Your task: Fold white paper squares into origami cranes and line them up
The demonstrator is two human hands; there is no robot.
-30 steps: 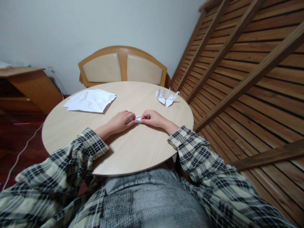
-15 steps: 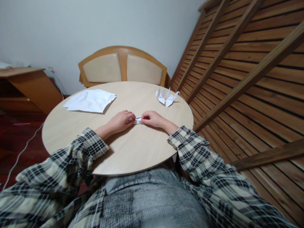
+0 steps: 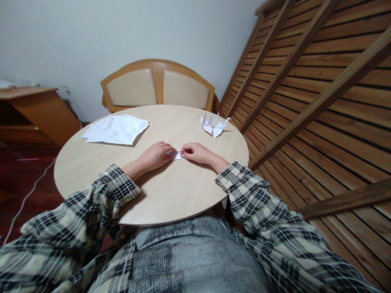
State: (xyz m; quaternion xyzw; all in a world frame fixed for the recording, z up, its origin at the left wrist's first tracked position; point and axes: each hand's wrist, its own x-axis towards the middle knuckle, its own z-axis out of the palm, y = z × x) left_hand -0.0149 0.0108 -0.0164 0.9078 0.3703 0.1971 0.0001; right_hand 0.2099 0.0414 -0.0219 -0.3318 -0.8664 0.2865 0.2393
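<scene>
On rnd-edged wood-grain tbl (image 3: 171,191), both hands (image 3: 155,156) (image 3: 198,153) hold folded wht paper (image 3: 177,156).

On the table (image 3: 159,199), the left hand (image 3: 155,156) and right hand (image 3: 198,153) partly hide the folded paper (image 3: 177,156); its creases seem too small to tell.

1. A single head-worn camera looks forward and down from above the person's grey clothing (image 3: 195,256), which fills the bottom middle.
2. It faces across the round worktop (image 3: 165,195), seen obliquely from above, toward a padded backrest (image 3: 131,87) and a pale wall (image 3: 152,28).
3. Sleeves and clothing are nearest; the left hand (image 3: 153,156) and right hand (image 3: 198,152) lie near mid-frame, the wall farther off.
4. The wide view also takes in a slatted wooden panel (image 3: 305,89) at right.
</scene>
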